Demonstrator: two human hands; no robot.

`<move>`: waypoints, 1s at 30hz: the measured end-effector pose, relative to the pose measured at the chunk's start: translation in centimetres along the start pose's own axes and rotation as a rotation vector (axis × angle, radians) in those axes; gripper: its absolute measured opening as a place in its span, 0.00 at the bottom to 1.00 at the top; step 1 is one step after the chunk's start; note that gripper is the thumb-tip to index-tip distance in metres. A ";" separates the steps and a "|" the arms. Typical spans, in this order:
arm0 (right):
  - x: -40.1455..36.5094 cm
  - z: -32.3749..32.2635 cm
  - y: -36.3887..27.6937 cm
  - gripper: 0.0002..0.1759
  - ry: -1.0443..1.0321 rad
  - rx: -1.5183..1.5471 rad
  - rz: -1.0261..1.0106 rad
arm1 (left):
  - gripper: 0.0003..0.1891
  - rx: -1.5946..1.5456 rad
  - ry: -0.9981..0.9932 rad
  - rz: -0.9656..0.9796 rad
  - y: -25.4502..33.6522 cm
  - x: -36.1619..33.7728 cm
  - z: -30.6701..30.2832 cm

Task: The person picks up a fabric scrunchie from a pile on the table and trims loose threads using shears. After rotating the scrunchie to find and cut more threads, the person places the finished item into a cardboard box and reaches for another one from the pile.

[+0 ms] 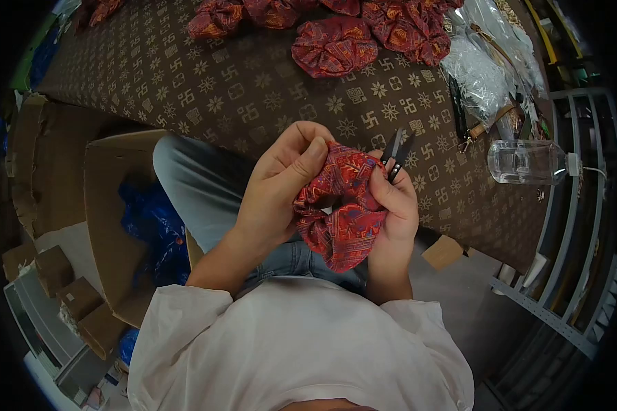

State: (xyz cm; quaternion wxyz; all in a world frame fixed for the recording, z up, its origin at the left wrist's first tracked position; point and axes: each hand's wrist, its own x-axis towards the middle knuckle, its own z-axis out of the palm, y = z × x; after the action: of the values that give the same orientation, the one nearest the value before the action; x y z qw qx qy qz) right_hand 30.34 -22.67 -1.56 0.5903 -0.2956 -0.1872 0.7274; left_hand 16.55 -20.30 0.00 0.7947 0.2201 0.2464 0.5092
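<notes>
A red patterned fabric scrunchie (346,233) is stretched between my two hands, above my lap at the table's near edge. My left hand (281,178) pinches its upper left side between thumb and fingers. On the other side, my right hand (396,205) grips the scrunchie with the thumb pressed on the cloth. Small dark thread snips (395,154) also sit in my right hand, blades pointing up and away from the cloth. A small gap shows through the scrunchie's centre. Some fingers of both hands are hidden behind the fabric.
Several similar scrunchies (334,46) lie on the brown patterned tablecloth (253,89). Clear plastic wrap (483,68), a black pen-like tool (457,106) and a clear bottle (528,162) on its side are at right. A cardboard box (110,226) with blue plastic (158,233) stands left; a metal rack (562,274) stands right.
</notes>
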 end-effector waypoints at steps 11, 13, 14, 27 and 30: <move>0.2 -0.9 0.5 0.10 -0.009 0.177 0.091 | 0.07 -0.079 -0.116 0.028 0.0 0.1 -1.8; 0.1 -1.0 0.7 0.09 -0.050 0.153 0.048 | 0.07 -0.081 -0.129 0.043 -0.1 0.2 -2.2; 0.1 -1.1 0.6 0.09 -0.049 0.151 0.049 | 0.07 -0.082 -0.145 0.059 -0.1 0.2 -2.3; -0.2 -0.4 0.5 0.21 0.147 -0.409 -0.359 | 0.10 0.737 0.212 0.246 0.9 -0.6 -0.1; -0.5 1.3 0.9 0.16 0.105 -0.546 -0.211 | 0.08 0.628 0.141 0.196 0.8 -0.8 -0.7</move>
State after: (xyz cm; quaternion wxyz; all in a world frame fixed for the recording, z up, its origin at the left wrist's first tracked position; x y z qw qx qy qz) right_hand 28.94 -23.28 -1.04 0.5704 -0.4596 -0.3747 0.5684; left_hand 15.26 -20.69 0.10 0.6163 0.4412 0.4232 0.4965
